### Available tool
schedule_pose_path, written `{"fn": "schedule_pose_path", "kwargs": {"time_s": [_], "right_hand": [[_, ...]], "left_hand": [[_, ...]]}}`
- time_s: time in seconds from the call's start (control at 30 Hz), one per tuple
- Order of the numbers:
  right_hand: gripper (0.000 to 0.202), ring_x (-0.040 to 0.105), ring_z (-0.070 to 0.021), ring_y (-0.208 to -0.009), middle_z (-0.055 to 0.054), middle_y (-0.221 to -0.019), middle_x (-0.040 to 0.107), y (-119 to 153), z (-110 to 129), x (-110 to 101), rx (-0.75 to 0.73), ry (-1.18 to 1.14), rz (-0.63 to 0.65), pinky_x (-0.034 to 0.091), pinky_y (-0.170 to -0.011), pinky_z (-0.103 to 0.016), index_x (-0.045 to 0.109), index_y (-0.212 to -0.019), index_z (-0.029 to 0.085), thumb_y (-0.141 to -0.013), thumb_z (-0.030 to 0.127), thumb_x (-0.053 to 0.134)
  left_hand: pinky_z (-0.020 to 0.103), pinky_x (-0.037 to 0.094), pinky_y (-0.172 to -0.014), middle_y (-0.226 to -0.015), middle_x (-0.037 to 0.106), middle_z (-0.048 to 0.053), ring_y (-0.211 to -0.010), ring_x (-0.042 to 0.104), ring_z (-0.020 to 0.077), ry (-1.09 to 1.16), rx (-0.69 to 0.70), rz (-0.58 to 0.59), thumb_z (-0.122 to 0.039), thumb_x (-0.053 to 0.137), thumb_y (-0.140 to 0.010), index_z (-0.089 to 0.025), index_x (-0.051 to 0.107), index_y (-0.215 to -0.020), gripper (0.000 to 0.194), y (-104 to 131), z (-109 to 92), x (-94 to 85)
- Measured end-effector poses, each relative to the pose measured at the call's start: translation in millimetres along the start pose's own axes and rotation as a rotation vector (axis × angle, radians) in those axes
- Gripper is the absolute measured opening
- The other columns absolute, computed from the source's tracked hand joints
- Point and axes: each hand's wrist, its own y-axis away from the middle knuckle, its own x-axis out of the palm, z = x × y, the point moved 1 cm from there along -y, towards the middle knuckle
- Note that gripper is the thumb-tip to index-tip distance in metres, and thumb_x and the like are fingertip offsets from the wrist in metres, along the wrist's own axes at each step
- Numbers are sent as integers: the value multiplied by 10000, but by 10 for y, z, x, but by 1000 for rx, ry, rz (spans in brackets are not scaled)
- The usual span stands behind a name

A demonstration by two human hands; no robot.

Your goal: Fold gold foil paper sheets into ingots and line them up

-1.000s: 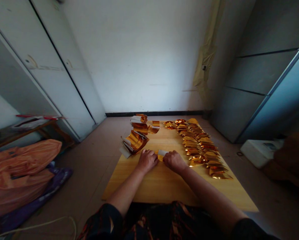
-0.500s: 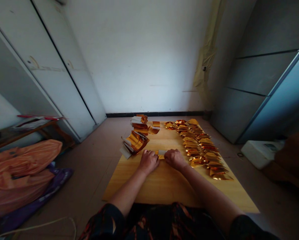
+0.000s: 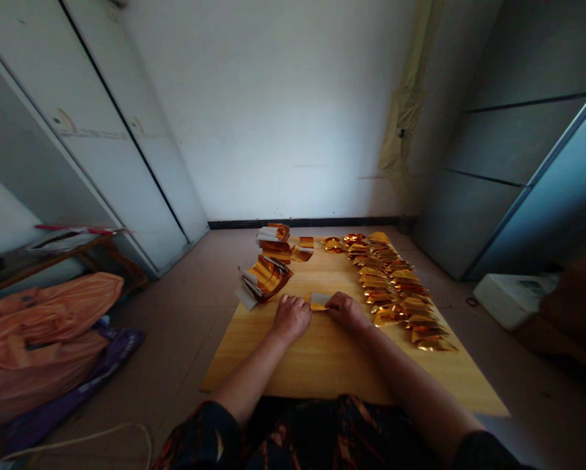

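A partly folded piece of gold foil paper [image 3: 319, 300], its pale grey back showing, lies on the wooden board between my hands. My left hand [image 3: 293, 316] is closed with its fingers on the paper's left end. At the right end, the fingers of my right hand [image 3: 346, 310] are curled and pinch the edge. Beyond my left hand sits a curled stack of gold foil sheets [image 3: 267, 277]. Rows of folded gold foil pieces [image 3: 390, 281] run down the board's right side.
The wooden board [image 3: 322, 365] spans the space before me. More foil sheets [image 3: 276, 241] lie at its far left. An orange plastic bag [image 3: 52, 333] is on the floor at left, a white box [image 3: 508, 300] at right. Cabinets [image 3: 101, 130] flank the wall.
My right hand has shifted slightly right and its fingers have moved along the paper, leaving more of the grey back in view. My left hand stays almost where it was.
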Motion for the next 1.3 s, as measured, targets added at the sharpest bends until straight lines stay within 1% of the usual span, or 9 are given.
{"fn": "schedule_pose_path", "kwargs": {"time_s": [0.13,0.27,0.37,0.57,0.7,0.8,0.87,1.1,1.3], "right_hand": [[196,589,-137,-854,-47,-888,644,-19,-53,16,32,-12,14,433,-786,-222,711,-855,188,-777,113,548],[197,576,-145,-869,-55,-889,632,-16,5,19,15,98,18,422,-793,-231,699,-889,185,-820,137,521],[195,559,-148,-871,-61,-896,621,5,59,14,12,186,27,409,-790,-236,685,-902,192,-851,160,499],[164,556,-141,-850,-55,-879,620,11,4,24,9,79,-23,410,-786,-232,682,-855,171,-844,177,518],[158,566,-130,-827,-51,-871,632,-76,9,24,122,100,29,393,-733,-204,688,-828,163,-832,206,536],[179,575,-124,-789,-56,-890,637,-148,76,-1,251,170,83,368,-660,-196,681,-838,158,-836,248,527],[193,578,-128,-781,-58,-904,640,-181,123,-18,303,207,108,354,-634,-200,676,-847,165,-838,287,526],[212,591,-153,-810,-73,-954,635,-200,198,-19,340,316,123,352,-625,-223,660,-894,174,-830,333,535],[206,596,-157,-826,-75,-961,628,-197,241,-44,346,330,144,362,-640,-227,653,-898,178,-835,340,543]], "left_hand": [[409,332,-865,-855,655,82,-871,570,212,-9,24,26,-238,469,-857,-215,650,-924,194,59,-49,-81],[474,294,-952,-948,654,79,-921,566,224,-6,33,57,-257,502,-843,-235,634,-956,175,103,-76,-136],[502,270,-978,-1000,647,79,-955,560,229,2,36,83,-269,512,-843,-246,629,-963,169,113,-79,-130],[502,262,-989,-1067,628,61,-990,543,222,-6,28,82,-273,506,-858,-325,599,-1088,254,124,-68,-87],[502,279,-974,-1077,627,61,-987,547,221,-8,24,131,-298,469,-886,-350,590,-1127,274,116,-64,-114],[513,271,-978,-1114,615,55,-1020,538,224,-2,13,174,-333,422,-911,-376,569,-1160,292,112,-59,-140],[522,263,-983,-1143,602,55,-1045,529,230,4,7,194,-342,409,-916,-388,555,-1178,303,115,-49,-143],[512,286,-967,-1165,581,63,-1075,517,253,33,10,224,-344,404,-913,-383,549,-1189,314,113,-29,-142],[494,280,-980,-1122,590,85,-1060,514,254,17,3,229,-300,397,-905,-324,525,-1216,337,103,-89,-173]]}}
